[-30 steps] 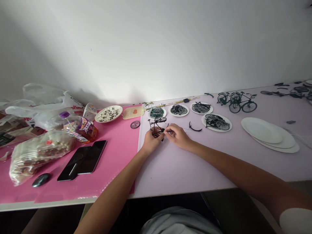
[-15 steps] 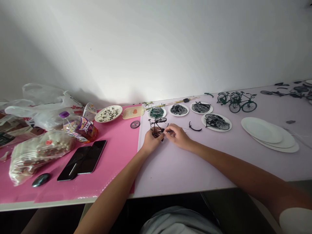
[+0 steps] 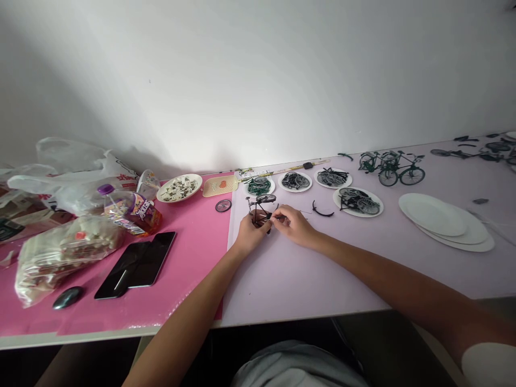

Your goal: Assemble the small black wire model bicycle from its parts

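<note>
A small dark model bicycle frame (image 3: 262, 208), with one wheel fitted at its far end, is on the pale part of the table. My left hand (image 3: 252, 231) is closed around its near side. My right hand (image 3: 293, 224) pinches at the frame's middle, close to the left thumb; whatever lies between its fingertips is too small to make out. A loose wheel (image 3: 223, 205) rests on the pink mat to the left. Just right of my right hand is a curved black part (image 3: 322, 209).
Behind my hands are plates of black parts (image 3: 295, 181) and a plate of green parts (image 3: 258, 186). Green model bicycles (image 3: 401, 169) and white plates (image 3: 443, 220) are on the right. On the left are phones (image 3: 141, 263), a bottle (image 3: 131, 212) and plastic bags (image 3: 72, 183).
</note>
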Tool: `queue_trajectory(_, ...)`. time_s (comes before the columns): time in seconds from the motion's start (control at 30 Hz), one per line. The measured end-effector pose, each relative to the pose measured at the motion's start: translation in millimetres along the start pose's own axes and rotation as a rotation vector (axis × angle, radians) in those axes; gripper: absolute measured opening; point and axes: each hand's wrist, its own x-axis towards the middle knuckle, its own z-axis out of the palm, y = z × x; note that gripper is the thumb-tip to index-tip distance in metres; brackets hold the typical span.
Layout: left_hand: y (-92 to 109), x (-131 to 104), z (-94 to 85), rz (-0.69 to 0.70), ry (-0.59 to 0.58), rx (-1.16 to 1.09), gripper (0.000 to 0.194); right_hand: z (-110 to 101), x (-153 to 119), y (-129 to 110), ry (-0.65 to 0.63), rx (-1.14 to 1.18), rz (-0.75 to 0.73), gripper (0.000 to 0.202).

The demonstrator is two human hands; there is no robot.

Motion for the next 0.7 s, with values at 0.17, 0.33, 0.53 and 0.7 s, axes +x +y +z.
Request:
queue_trajectory(0.17, 0.7, 0.0, 0.0, -0.002, -0.01, 0.006, 0.027, -0.1, -0.1, 1.2, -0.009, -0.003, 0.007, 0.008)
queue_trajectory(0.33, 1.9, -0.1, -0.4, 0.006, -0.011, 0.031, 0.025, 0.0, -0.5, 2.0, -0.018, -0.003, 0.021, 0.007)
queue_trajectory(0.53, 1.6, 0.0, -0.6, 0.008, -0.03, 0.025, 0.026, 0.4, -0.5, 1.9, -0.023, -0.01, 0.028, 0.006)
queue_trajectory(0.7, 2.7, -0.5, -0.8, 0.013, -0.04, 0.035, 0.025, 0.0, -0.2, 1.4, -0.034, -0.003, 0.038, 0.006)
